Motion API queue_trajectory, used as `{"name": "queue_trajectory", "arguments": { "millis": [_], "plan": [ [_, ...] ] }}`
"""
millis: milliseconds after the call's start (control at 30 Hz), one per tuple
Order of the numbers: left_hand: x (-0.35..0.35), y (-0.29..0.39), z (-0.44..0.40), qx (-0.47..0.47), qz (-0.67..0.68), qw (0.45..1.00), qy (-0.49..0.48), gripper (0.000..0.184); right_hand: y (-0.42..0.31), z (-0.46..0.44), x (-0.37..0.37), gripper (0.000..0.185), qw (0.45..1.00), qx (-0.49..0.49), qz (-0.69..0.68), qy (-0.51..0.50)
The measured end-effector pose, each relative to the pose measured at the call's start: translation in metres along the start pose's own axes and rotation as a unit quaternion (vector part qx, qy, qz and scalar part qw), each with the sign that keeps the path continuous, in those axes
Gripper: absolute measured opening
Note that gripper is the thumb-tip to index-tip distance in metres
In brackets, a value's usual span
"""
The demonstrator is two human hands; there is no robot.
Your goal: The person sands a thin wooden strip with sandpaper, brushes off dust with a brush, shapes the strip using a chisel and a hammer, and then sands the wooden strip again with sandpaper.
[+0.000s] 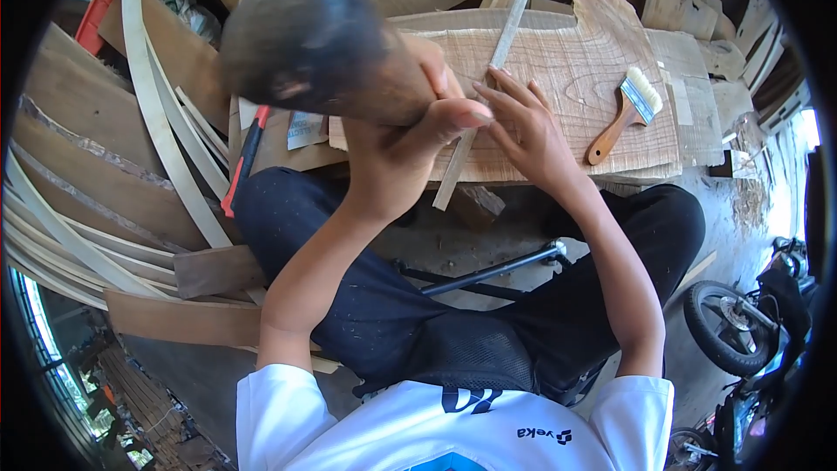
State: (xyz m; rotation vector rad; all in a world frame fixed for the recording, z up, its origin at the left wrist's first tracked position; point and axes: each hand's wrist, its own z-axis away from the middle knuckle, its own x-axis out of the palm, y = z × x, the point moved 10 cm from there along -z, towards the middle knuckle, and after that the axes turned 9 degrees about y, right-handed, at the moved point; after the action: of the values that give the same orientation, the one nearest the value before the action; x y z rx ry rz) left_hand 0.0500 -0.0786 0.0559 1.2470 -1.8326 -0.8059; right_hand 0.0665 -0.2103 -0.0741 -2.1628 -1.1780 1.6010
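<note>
My left hand (397,153) is raised toward the camera, its fingers closed round the handle of a blurred wooden mallet (301,35) with a dark, rounded head. Below and to the right, my right hand (532,135) lies with fingers stretched out, its fingertips touching a thin wooden strip (514,22). The strip runs slantwise across a wide, rough-grained wooden board (575,105), past its near edge. Part of it is hidden behind my left thumb. A paintbrush (626,118) with pale bristles and a wooden handle rests on the board, right of my right hand.
A red and black tool (248,157) lies by my left knee. Long bent strips (161,105) and planks (96,118) fill the left side. More wood pieces (680,9) lie behind the board. A motorcycle wheel (731,327) stands at the lower right.
</note>
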Motion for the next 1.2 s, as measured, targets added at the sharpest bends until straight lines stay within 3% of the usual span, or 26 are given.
{"name": "queue_trajectory", "arguments": {
  "millis": [267, 467, 633, 1200],
  "plan": [
    [-0.002, -0.001, 0.004, 0.001, -0.013, 1.0, 0.01, 0.03, -0.006, -0.002, 0.003, 0.049, 0.999, -0.017, 0.027, 0.006],
    [-0.028, -0.006, -0.006, -0.022, 0.104, 0.991, 0.086, 0.029, -0.005, 0.001, 0.006, 0.052, 0.999, -0.027, 0.022, 0.017],
    [-0.045, -0.008, -0.013, -0.014, 0.118, 0.986, 0.114, 0.03, -0.004, 0.0, 0.006, 0.056, 1.0, -0.017, 0.016, 0.011],
    [-0.026, -0.005, -0.009, 0.003, 0.042, 0.997, 0.058, 0.028, -0.001, 0.001, 0.009, 0.058, 1.0, -0.006, 0.014, 0.01]
  ]
}}
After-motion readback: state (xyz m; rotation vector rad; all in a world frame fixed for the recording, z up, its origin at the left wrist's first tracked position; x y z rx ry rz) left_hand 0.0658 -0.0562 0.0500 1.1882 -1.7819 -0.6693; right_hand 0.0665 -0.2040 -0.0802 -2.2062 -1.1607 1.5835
